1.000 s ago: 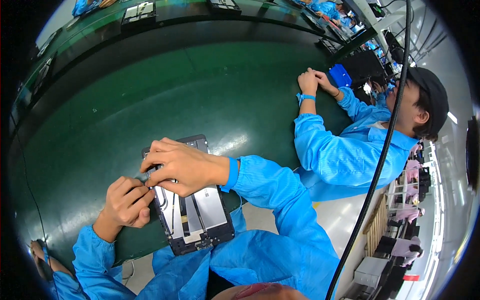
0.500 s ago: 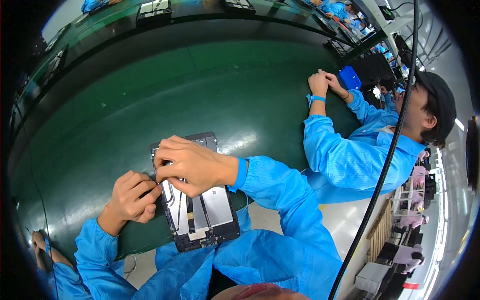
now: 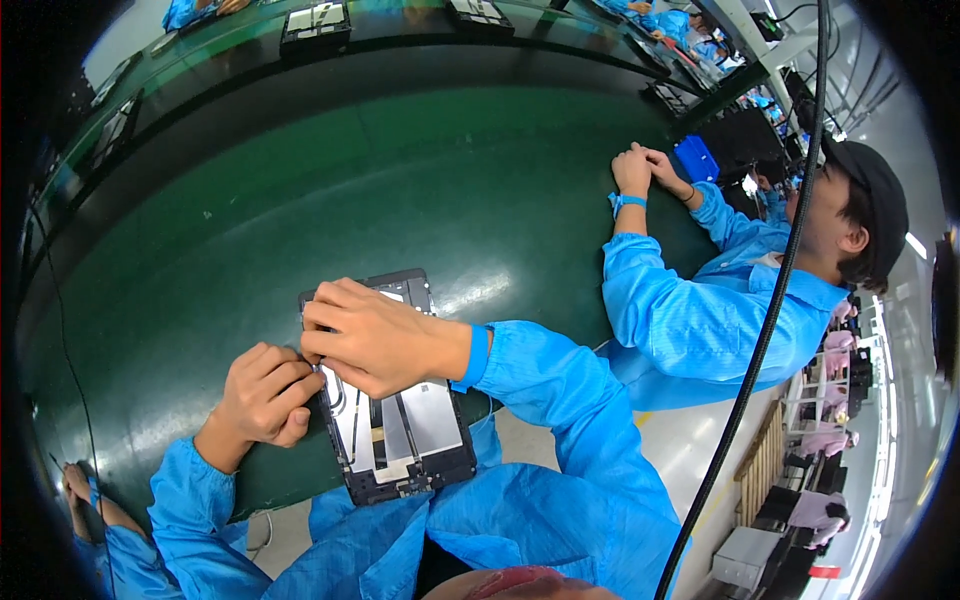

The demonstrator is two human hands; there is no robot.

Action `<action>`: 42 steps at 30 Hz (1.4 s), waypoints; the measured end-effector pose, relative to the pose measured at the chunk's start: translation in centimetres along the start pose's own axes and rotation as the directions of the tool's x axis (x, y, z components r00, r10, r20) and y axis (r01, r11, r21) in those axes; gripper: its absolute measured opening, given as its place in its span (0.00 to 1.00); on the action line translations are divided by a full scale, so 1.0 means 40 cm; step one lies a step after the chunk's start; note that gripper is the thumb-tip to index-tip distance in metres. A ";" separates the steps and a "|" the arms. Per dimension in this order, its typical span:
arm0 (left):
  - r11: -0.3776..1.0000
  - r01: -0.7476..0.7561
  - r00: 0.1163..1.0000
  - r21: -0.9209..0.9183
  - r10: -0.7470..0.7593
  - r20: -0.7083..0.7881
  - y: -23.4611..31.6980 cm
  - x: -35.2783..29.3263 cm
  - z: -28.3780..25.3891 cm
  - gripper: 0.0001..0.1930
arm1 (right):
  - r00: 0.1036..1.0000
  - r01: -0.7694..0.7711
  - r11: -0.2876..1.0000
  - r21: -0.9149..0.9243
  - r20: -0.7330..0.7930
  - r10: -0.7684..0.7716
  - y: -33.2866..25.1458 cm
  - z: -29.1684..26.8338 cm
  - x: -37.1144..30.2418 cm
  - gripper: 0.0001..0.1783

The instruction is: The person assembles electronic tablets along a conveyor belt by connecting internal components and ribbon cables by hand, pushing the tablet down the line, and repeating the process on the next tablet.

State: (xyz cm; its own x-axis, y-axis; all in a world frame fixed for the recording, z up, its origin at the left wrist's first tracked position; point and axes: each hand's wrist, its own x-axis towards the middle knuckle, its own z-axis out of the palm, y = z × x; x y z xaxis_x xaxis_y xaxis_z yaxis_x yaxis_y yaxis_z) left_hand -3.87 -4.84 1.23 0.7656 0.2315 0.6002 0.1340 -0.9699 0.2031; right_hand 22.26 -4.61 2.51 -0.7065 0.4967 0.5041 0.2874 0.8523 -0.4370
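An opened tablet (image 3: 432, 420) with a black frame, silver inner plates and dark ribbon cables lies at the front edge of the green table, its near end by my lap. My right hand (image 3: 375, 335) reaches across its upper half, fingers curled down at the left edge and covering that part. Beside the same edge, my left hand (image 3: 265, 393) is closed, thumb and forefinger pinched together close to the right fingertips. Whatever lies in either pinch is too small or hidden to make out. A blue band circles my right wrist.
At the right, a co-worker in a blue smock (image 3: 700, 290) rests both hands on the green table (image 3: 500, 180), near a blue bin (image 3: 696, 158). A black cable (image 3: 770, 350) hangs down the right side. More opened tablets (image 3: 316, 22) lie on the far raised line.
My right hand has shifted slightly left and down along the tablet's left edge, closer to the left fingertips. The left hand stays almost in place.
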 end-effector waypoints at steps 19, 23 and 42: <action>1.000 -0.014 1.000 0.011 0.014 -0.003 0.002 0.002 0.000 0.18 | 0.999 -0.002 0.999 0.039 0.048 0.000 0.026 -0.021 0.040 0.09; 0.998 -0.044 0.999 0.052 0.044 -0.001 0.004 0.003 0.003 0.18 | 0.997 -0.009 1.000 0.018 0.073 0.007 0.023 -0.016 0.044 0.09; 0.998 -0.048 0.999 0.041 0.048 0.003 -0.001 0.001 0.003 0.18 | 0.998 0.018 0.993 -0.116 0.055 -0.012 0.013 -0.003 0.025 0.12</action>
State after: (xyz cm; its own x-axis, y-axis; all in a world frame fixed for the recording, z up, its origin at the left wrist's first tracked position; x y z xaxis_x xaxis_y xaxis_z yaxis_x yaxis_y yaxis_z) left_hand -3.76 -4.80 1.16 0.7733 0.1841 0.6067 0.1223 -0.9823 0.1422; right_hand 21.81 -3.65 2.88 -0.7445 0.4766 0.4675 0.3472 0.8745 -0.3386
